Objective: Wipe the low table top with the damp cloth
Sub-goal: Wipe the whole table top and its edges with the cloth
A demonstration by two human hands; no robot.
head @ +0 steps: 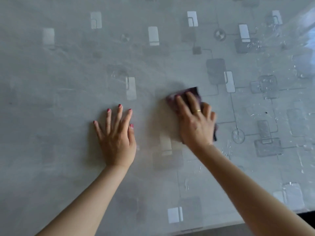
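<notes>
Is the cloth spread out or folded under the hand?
Folded into a compact pad, it seems: the cloth shows only just past the right hand pressing it to the table. Blur hides the folds themselves.

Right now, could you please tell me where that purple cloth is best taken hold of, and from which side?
Pinch the cloth at its far corner, coming in from the far side. It lies flat on the table top, and the right hand presses on most of it, so the strip past the fingers is the largest free part.
</notes>
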